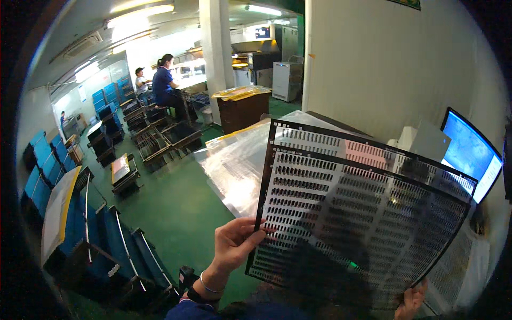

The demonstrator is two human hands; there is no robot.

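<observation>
A large see-through film sheet (352,213) with a black border and rows of small black marks is held up in front of me, tilted. My left hand (234,245) pinches its left edge between thumb and fingers; a bracelet and a dark band circle that wrist. At the lower right corner my right hand (410,301) grips the sheet, partly cut off by the frame's lower edge. A second dark band runs below the top border; whether this is another sheet, I cannot tell. Behind the film lie shiny clear plastic sheets (234,170).
A lit monitor (472,154) stands at the right by the wall. Blue racks (106,256) fill the left side, and dark metal racks (154,141) stand further back on the green floor (176,208). Beyond a brown box (242,112), a seated person (165,82) works at a bright table.
</observation>
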